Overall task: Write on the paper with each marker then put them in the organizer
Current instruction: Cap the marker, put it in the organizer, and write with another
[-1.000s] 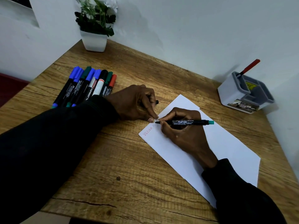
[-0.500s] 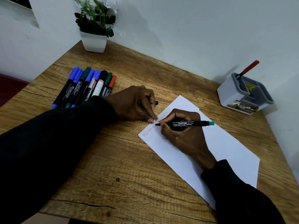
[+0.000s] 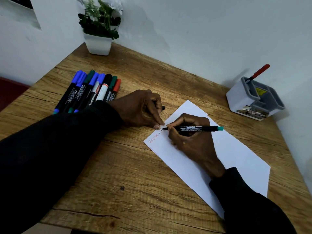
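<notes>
One sheet of white paper [image 3: 236, 159] lies slantwise on the wooden table [image 3: 135, 183], running from the table's centre toward 4 o'clock. We see red handwriting [image 3: 153, 139] near its upper left corner, with a few dark strokes just beside it at 2 o'clock.

One black marker with a teal end [image 3: 194, 128] is in our right hand [image 3: 190, 141]; thumb and fingers are pinched round the barrel, the tip touches the paper beside the red writing, and the teal end points to 3 o'clock.

Our left hand [image 3: 141, 110] is curled into a loose fist, its fingertips pressing the paper's top corner; a small dark piece, probably a cap [image 3: 163, 108], juts from the fist at 3 o'clock.

Eight capped markers [image 3: 91, 92] lie side by side at 10 o'clock of the hands, touching one another: blue, green, black and red caps, one barrel white.

One grey and white organizer [image 3: 239, 97] stands at 2 o'clock near the wall, well apart from the paper; a red-ended marker [image 3: 258, 72] leans in its back compartment.

One potted plant [image 3: 98, 41] in a white pot stands at 12 o'clock in the table's far corner.
</notes>
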